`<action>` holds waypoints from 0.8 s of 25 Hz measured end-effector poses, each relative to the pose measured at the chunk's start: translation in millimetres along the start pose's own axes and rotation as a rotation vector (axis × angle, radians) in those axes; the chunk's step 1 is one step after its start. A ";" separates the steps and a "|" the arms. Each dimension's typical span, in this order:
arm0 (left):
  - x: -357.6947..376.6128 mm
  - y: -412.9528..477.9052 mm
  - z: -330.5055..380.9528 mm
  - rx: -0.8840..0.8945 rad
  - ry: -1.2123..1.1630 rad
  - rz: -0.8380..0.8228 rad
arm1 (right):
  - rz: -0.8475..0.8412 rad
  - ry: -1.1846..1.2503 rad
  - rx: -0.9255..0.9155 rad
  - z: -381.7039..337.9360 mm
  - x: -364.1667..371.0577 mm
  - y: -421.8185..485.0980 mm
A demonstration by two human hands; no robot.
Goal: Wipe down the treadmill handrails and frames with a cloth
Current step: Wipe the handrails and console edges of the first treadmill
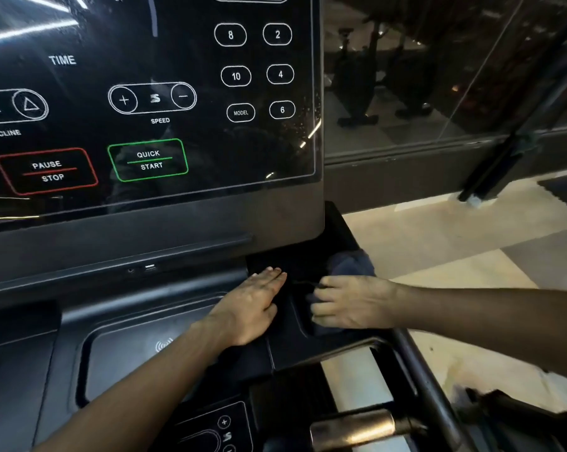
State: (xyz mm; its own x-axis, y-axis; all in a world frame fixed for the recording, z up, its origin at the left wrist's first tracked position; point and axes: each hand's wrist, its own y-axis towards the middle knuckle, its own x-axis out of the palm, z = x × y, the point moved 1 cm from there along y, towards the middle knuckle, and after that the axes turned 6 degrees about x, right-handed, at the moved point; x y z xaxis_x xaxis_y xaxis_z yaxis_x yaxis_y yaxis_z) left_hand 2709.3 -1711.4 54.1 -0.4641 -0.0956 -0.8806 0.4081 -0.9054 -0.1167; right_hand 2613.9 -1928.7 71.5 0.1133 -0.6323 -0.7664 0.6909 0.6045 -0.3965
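While the left hand (252, 301) is laid flat, fingers straight, on the console (177, 230), the cloth (350, 264) is gripped by the right hand (350, 303), fingers curled, and pressed into the tray (298, 306) at the console's right end.

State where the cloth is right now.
In the head view the cloth is at right of centre, bunched under the right hand in the dark recess below the lower right corner of the console, right of the flat left hand.
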 end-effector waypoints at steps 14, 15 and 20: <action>6.4 -3.7 0.7 -0.001 -0.001 0.034 | -0.737 -0.163 0.158 -30.1 33.8 62.6; 5.9 -3.7 1.5 0.000 0.000 0.032 | -0.777 -0.106 0.170 -30.7 25.7 63.6; 5.1 -7.1 4.5 -0.006 0.018 0.014 | -0.873 0.294 0.147 -15.5 -42.8 63.6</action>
State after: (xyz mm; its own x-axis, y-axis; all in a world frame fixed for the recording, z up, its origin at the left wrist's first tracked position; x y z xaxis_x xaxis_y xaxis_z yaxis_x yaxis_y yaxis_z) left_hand 2700.5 -1707.2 52.5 -0.4440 -0.1009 -0.8903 0.4195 -0.9014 -0.1071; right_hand 2641.9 -1855.7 71.3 -0.6602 -0.6737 -0.3321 0.5320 -0.1072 -0.8400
